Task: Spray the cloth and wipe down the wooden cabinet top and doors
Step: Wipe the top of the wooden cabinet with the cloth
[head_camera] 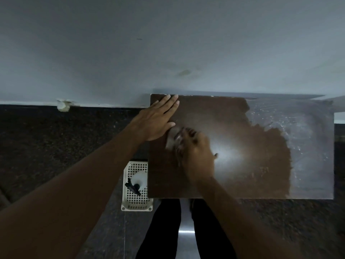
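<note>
The dark wooden cabinet top (233, 116) fills the middle right of the head view. Its left and middle part looks dark brown, its right part (308, 146) dusty grey-white. My right hand (196, 154) presses a pale cloth (172, 139) onto the top near its left edge; hand and cloth are blurred. My left hand (158, 118) lies flat with fingers together on the top's far left corner, holding nothing. A spray bottle (138, 181) with a black trigger lies in a white basket (137, 204) on the floor beside the cabinet's left side.
A pale wall (168, 43) runs behind the cabinet. The floor (56, 143) is dark speckled stone. A small white lump (63, 105) sits at the wall's foot on the left. My legs in dark trousers (164, 230) stand at the cabinet's front.
</note>
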Motion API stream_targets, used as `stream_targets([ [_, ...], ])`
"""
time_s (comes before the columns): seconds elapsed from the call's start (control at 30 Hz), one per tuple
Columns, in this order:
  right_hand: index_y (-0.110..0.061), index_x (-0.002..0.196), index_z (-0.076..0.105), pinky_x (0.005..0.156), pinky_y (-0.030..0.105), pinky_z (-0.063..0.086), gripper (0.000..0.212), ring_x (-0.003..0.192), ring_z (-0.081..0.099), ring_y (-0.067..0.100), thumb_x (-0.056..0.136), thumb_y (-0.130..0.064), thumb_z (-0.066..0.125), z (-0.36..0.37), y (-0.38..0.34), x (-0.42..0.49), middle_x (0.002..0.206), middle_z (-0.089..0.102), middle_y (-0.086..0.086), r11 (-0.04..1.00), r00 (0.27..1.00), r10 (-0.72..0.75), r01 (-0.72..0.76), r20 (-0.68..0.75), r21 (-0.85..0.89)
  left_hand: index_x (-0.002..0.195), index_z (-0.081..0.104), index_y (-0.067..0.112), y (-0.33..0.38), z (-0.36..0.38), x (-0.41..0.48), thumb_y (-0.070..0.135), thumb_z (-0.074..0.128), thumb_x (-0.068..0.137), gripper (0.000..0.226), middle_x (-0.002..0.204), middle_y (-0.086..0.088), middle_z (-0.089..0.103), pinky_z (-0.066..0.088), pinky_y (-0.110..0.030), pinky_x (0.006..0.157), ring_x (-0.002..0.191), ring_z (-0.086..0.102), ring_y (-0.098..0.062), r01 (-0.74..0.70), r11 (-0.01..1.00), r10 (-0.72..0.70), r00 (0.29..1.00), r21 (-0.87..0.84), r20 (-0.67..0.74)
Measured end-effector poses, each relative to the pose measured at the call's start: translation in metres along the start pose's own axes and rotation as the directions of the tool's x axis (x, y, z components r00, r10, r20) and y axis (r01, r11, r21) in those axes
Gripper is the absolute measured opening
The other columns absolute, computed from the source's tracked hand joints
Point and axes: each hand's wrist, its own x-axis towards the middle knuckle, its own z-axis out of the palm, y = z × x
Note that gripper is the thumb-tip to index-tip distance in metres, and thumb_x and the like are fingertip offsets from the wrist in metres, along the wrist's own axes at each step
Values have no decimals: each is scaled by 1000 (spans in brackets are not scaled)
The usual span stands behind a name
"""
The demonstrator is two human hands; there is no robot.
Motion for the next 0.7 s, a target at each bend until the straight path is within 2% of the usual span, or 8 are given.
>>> stream_targets([
  [0.1,-22,133,59,62,40,60,73,94,61,25,67,-40,84,15,-3,-52,115,46,5,973,972,-199,211,124,-92,159,-10,15,5,0,-1,49,40,104,82,166,-1,-20,2,-38,125,153,-18,-18,22,999,-23,999,26,36],
  [0.17,-27,128,64,56,37,58,67,94,63,22,66,-47,79,15,14,-70,108,52,2,913,924,-330,364,193,-184,159,-10,14,7,1,-1,51,48,100,91,166,-2,-20,3,-38,124,153,-17,-20,28,999,-29,999,39,35],
  [0.23,-26,133,59,58,35,58,52,99,59,25,82,-36,61,7,36,-68,110,47,3,881,878,-415,453,239,-134,159,-9,14,9,1,0,51,52,98,94,166,-3,-19,5,-39,124,154,-16,-21,33,998,-34,999,44,29],
  [0.33,-25,138,53,77,42,53,49,103,51,25,91,-15,54,-14,69,-39,119,48,4,963,947,-255,267,197,-37,159,-8,13,12,1,-1,50,54,97,96,166,-4,-19,7,-40,124,154,-15,-23,50,997,-52,998,63,27],
  [0.4,-25,138,54,79,43,50,50,101,51,24,91,-8,54,-29,80,-11,119,49,6,993,992,-113,114,53,-12,159,-9,13,14,0,-1,48,56,96,97,166,-4,-20,6,-40,124,154,-16,-23,65,996,-68,997,66,37],
  [0.5,-33,123,59,77,44,55,31,96,57,23,96,-19,54,-36,72,19,116,54,6,987,995,63,-50,-80,154,159,-9,13,17,-3,1,46,60,95,99,166,-3,-20,7,-39,125,154,-16,-21,84,996,-86,995,42,48],
  [0.57,-36,112,54,73,44,58,12,93,60,19,100,-33,51,-30,55,21,112,55,0,974,987,136,-118,-81,192,159,-9,13,17,-5,1,46,61,94,100,166,-2,-20,9,-40,126,153,-17,-20,91,995,-94,993,37,67],
  [0.7,-19,134,54,72,40,56,52,101,53,28,84,-24,69,2,12,-13,118,49,8,989,989,-144,145,22,-38,158,-12,11,19,-11,2,46,65,92,107,165,-4,-23,25,-45,123,153,-17,-22,79,992,-91,989,103,116],
])
